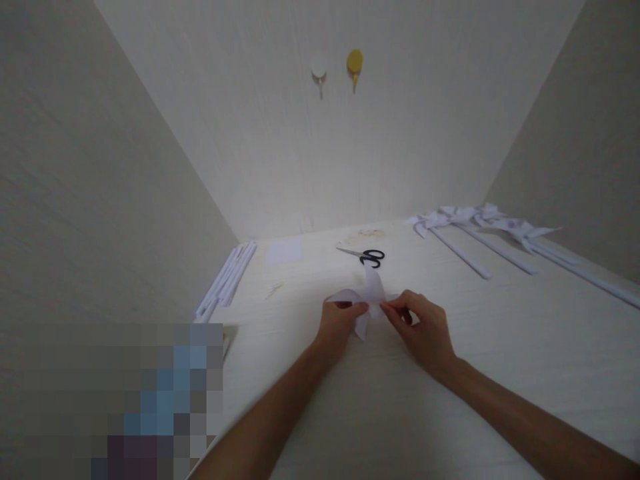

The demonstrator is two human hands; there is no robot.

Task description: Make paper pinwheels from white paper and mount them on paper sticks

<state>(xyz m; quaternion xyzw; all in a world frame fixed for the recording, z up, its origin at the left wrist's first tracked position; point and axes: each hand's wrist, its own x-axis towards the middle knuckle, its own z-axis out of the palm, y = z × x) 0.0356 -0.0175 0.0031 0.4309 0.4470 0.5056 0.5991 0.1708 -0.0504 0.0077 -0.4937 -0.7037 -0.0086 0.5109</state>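
A white paper pinwheel (pixel 373 288) with curled blades is held above the table, between my two hands. My left hand (pixel 336 328) grips it from the left, its thumb pressed near the middle. On the other side, the fingertips of my right hand (pixel 425 332) pinch together at the pinwheel's right part. Whether a small piece is also between those fingers is hidden. Just beyond the pinwheel lies a pair of scissors (pixel 371 256) with black handles, blades pointing left.
Rolled paper sticks (pixel 230 277) lie at the left edge, beside a square paper sheet (pixel 284 251). Toothpicks (pixel 276 288) lie nearer, with another scatter of toothpicks (pixel 367 234) near the wall. Several pinwheels on sticks (pixel 465 215) rest at right. Two hooks (pixel 355 61) are on the wall.
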